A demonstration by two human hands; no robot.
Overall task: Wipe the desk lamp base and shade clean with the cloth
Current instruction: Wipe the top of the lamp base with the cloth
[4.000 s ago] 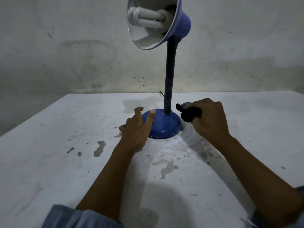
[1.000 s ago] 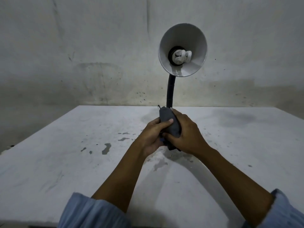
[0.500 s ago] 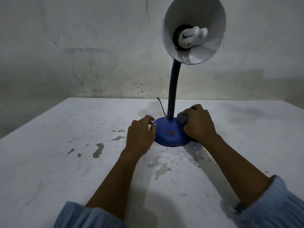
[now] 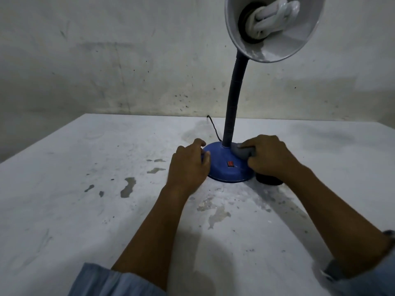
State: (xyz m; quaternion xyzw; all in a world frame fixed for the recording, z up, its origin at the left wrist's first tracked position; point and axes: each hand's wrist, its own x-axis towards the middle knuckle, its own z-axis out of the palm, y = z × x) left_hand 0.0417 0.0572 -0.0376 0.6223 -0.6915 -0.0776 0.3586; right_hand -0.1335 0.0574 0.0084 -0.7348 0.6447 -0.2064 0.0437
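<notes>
A desk lamp stands on a white table, with a round blue base (image 4: 226, 169) carrying a small red switch (image 4: 230, 163). A dark flexible neck (image 4: 233, 103) rises to the shade (image 4: 275, 28), whose white inside and spiral bulb face me. My left hand (image 4: 188, 167) grips the base's left rim, fingers curled over the edge. My right hand (image 4: 271, 159) holds a bunched grey cloth (image 4: 242, 151) and presses it on the right top of the base, next to the neck. A dark end of the cloth shows under my right wrist.
The white table (image 4: 85, 210) is stained, with chipped grey patches (image 4: 128, 186) left of the lamp. A black cord (image 4: 213, 129) runs from the base to the table's back edge. A stained wall (image 4: 128, 60) stands right behind the table.
One second ago both hands held the cloth in front of the lamp. Since then my left hand went to the base's left rim and my right hand brought the cloth onto the base.
</notes>
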